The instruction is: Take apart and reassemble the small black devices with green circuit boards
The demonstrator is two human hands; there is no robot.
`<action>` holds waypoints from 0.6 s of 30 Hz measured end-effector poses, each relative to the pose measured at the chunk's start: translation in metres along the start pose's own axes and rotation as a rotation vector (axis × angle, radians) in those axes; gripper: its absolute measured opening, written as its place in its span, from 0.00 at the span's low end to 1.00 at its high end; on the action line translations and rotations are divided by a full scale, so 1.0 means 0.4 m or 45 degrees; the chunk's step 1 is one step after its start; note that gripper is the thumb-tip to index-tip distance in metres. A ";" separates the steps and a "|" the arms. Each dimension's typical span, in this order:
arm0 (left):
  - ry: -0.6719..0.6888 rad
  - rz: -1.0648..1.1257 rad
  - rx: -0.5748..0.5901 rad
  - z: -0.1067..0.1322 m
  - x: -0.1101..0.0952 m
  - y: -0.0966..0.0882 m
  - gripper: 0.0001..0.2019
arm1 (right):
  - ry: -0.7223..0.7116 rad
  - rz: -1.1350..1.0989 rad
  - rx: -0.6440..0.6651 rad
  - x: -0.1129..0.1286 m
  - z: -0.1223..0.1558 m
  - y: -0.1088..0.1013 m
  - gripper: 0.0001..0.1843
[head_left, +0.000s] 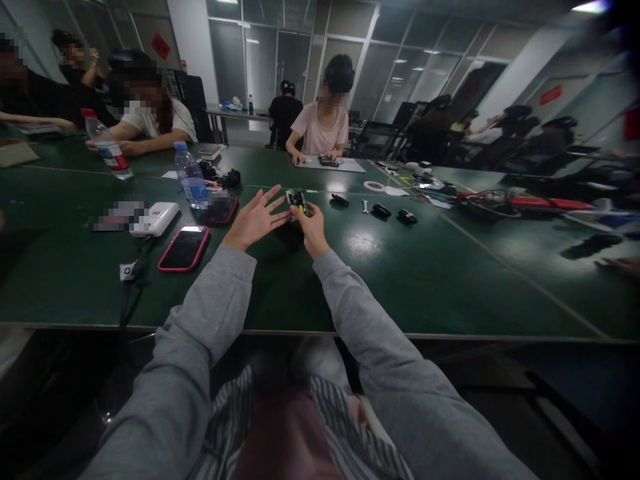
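Note:
My right hand (311,227) is closed on a small green circuit board (297,199) with dark parts, held just above the green table (400,280). My left hand (254,219) hovers right beside the board with fingers spread and straight, holding nothing; its fingertips point at the board. Both arms wear grey sleeves and stretch forward from my lap.
A red-cased phone (184,248), a white power bank (156,219), another dark phone (221,209) and a water bottle (191,175) lie to the left. Small black parts (381,211) and a tape roll (374,186) lie to the right. Other people sit at the table's far side.

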State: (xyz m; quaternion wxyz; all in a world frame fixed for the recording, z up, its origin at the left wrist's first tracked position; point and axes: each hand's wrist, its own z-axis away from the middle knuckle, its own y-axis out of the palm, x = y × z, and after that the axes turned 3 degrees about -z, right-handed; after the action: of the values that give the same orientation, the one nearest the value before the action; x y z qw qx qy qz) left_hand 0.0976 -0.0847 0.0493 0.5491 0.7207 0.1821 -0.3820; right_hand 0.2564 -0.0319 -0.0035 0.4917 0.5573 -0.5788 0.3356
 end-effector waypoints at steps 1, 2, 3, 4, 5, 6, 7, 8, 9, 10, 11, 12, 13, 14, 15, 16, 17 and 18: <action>-0.034 -0.009 -0.027 -0.007 0.000 -0.013 0.22 | -0.017 0.005 -0.015 0.002 -0.004 -0.007 0.40; -0.060 -0.012 -0.055 -0.016 0.001 -0.030 0.21 | -0.056 0.034 -0.026 0.005 -0.007 -0.013 0.39; -0.063 -0.009 -0.096 -0.024 0.003 -0.050 0.19 | -0.109 0.084 -0.037 0.008 -0.009 -0.018 0.38; -0.054 -0.001 -0.154 -0.033 0.006 -0.071 0.18 | -0.164 0.152 -0.045 0.011 -0.008 -0.022 0.37; -0.027 0.011 -0.236 -0.040 0.009 -0.093 0.17 | -0.217 0.229 -0.049 0.014 -0.005 -0.025 0.36; 0.010 0.027 -0.344 -0.046 0.013 -0.115 0.16 | -0.266 0.309 -0.047 0.017 0.000 -0.027 0.34; 0.045 0.046 -0.460 -0.050 0.016 -0.136 0.15 | -0.313 0.387 -0.036 0.019 0.007 -0.027 0.33; 0.069 0.066 -0.551 -0.053 0.019 -0.154 0.15 | -0.356 0.460 -0.014 0.021 0.016 -0.027 0.32; 0.087 0.086 -0.619 -0.055 0.021 -0.169 0.14 | -0.398 0.527 0.017 0.022 0.026 -0.026 0.31; 0.096 0.109 -0.657 -0.056 0.023 -0.182 0.14 | -0.438 0.591 0.056 0.022 0.037 -0.024 0.30; 0.100 0.128 -0.677 -0.057 0.024 -0.191 0.13 | -0.477 0.652 0.094 0.020 0.048 -0.022 0.29; 0.100 0.144 -0.683 -0.057 0.025 -0.197 0.12 | -0.512 0.713 0.128 0.018 0.058 -0.020 0.30; 0.099 0.154 -0.679 -0.058 0.025 -0.199 0.11 | -0.542 0.773 0.158 0.014 0.067 -0.018 0.30; 0.098 0.159 -0.670 -0.059 0.025 -0.200 0.11 | -0.565 0.832 0.186 0.010 0.075 -0.017 0.30; 0.097 0.160 -0.661 -0.059 0.025 -0.198 0.11 | -0.584 0.889 0.210 0.005 0.080 -0.017 0.30; 0.096 0.157 -0.652 -0.060 0.025 -0.194 0.11 | -0.597 0.942 0.229 -0.001 0.084 -0.019 0.30; 0.094 0.153 -0.645 -0.060 0.026 -0.190 0.10 | -0.607 0.988 0.244 -0.005 0.086 -0.024 0.30; 0.093 0.149 -0.641 -0.060 0.026 -0.186 0.10 | -0.616 1.031 0.259 -0.009 0.085 -0.032 0.30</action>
State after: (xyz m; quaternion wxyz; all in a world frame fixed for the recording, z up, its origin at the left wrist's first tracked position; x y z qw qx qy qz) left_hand 0.0619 -0.0396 -0.0043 0.7255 0.5838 0.2492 -0.2659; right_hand 0.2619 -0.0644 -0.0189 0.1157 0.3947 -0.8112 0.4157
